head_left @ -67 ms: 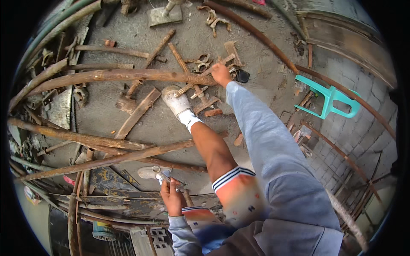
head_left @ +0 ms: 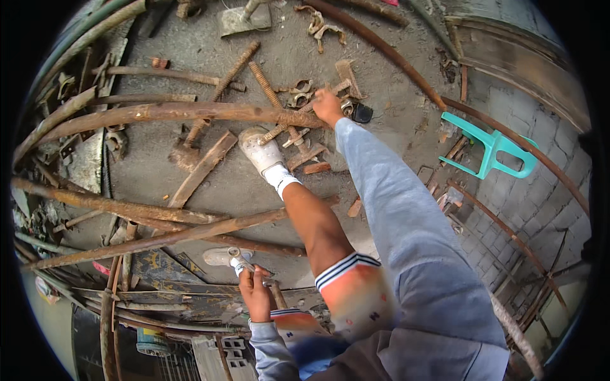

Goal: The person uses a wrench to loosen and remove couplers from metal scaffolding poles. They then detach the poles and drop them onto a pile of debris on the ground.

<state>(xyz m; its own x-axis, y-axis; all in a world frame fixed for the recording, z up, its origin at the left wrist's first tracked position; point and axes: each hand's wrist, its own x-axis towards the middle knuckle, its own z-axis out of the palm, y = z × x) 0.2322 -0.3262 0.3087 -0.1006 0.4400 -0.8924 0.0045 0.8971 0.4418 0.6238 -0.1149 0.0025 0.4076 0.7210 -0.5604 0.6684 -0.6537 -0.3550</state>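
My right hand is closed at the end of a long rusty pipe, its fingers round a rusty rod with a flat plate on its far end. The fingertips are partly hidden. Under and beside the pipe end lie threaded rods and rusty pipe clamps. My left hand, low in the view, is closed on a metal wrench with a ring end. The ring shows in front of one of my light clogs; the other clog stands by the pipe.
More rusty pipes cross the ground at left. A turquoise plastic stool lies tipped over at right, near a curved pipe. Another base plate and a clamp lie at the far side. A wooden plank rests left of my foot.
My right hand has shifted very slightly to the left. Otherwise the view is nearly the same.
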